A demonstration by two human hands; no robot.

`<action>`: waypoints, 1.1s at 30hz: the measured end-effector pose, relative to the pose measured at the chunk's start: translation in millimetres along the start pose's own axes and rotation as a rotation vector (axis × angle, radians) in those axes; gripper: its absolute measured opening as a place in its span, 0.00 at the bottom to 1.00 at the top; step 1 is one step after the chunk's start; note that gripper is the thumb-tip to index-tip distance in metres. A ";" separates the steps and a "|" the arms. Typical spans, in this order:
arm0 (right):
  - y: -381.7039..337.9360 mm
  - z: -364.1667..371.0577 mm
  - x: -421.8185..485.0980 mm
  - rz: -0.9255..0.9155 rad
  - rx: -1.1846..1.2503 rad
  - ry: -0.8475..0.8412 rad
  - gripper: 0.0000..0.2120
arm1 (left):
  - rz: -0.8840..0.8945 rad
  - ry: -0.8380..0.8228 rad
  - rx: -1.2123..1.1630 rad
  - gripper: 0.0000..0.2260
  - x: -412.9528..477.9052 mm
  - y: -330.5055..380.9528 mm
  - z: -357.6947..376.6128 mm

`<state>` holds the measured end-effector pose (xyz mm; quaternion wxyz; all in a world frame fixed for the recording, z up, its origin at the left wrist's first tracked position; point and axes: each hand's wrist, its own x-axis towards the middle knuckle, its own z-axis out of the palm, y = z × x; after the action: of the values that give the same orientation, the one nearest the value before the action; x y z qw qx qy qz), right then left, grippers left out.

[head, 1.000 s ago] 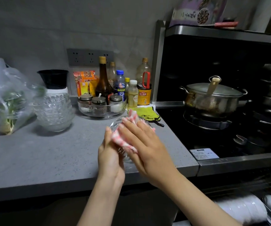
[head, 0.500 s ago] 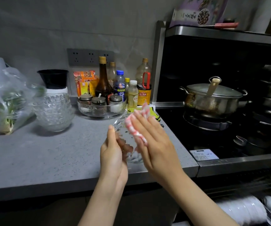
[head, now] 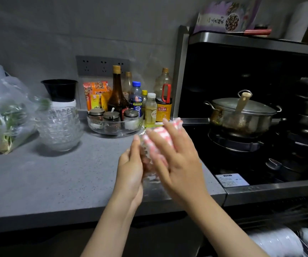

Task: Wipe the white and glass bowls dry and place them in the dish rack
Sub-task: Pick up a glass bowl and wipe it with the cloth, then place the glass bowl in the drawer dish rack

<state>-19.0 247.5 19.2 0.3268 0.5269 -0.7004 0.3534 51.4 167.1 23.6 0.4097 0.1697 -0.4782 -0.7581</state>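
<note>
**Glass bowl in hand, mid-wipe**

Your left hand (head: 131, 169) grips the glass bowl (head: 150, 179) above the counter (head: 56, 182) edge, bracing it. That lets your right hand (head: 179, 160) press the checked cloth (head: 160, 134) against it with straight fingers.

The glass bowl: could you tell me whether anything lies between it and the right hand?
Yes: the pink-and-white cloth lies between the right hand and the glass bowl; the left hand holds it directly.

Stacked bowls (head: 57, 127) sit left on the counter (head: 47, 179) — jar tray (head: 115, 125) right, bottles (head: 117, 93) behind.
</note>
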 end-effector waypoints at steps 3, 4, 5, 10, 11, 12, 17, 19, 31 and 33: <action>12.6 -7.6 12.0 0.179 0.368 -0.073 0.17 | 0.046 0.063 0.037 0.18 -0.4 -3.9 -1.2; 18.7 -8.9 13.5 0.218 0.509 -0.070 0.15 | 0.053 0.085 0.023 0.17 2.0 -5.6 -3.1; 25.1 -10.0 13.8 0.235 0.584 -0.049 0.13 | 0.057 0.092 0.005 0.17 5.1 -8.5 -5.9; 70.4 -1.9 -6.8 0.316 0.499 -0.029 0.12 | 0.103 0.151 0.030 0.14 25.5 -15.2 -23.6; 81.8 0.7 -14.0 0.322 0.419 -0.068 0.14 | 0.112 0.159 0.040 0.13 28.4 -14.5 -27.1; 93.7 4.1 -21.7 0.324 0.335 -0.120 0.15 | 0.120 0.168 0.046 0.13 32.2 -15.5 -32.1; 124.8 13.8 -52.1 0.414 0.062 -0.559 0.28 | 0.154 0.231 0.076 0.15 36.9 -20.7 -42.1; 129.6 11.1 -58.5 0.431 0.028 -0.658 0.32 | 0.169 0.220 0.079 0.16 34.7 -23.3 -38.0; 148.7 -94.0 -62.8 0.691 0.922 -0.464 0.27 | -0.021 -0.354 0.119 0.30 -3.3 -81.1 40.0; 164.0 -118.7 -78.5 0.760 1.040 -0.541 0.31 | -0.112 -0.472 0.112 0.39 -15.5 -102.6 59.2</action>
<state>-149.7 418.9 -6.9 -0.3003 0.4030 -0.6328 0.5891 -24.6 235.2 -38.4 0.2338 0.0367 -0.5918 -0.7705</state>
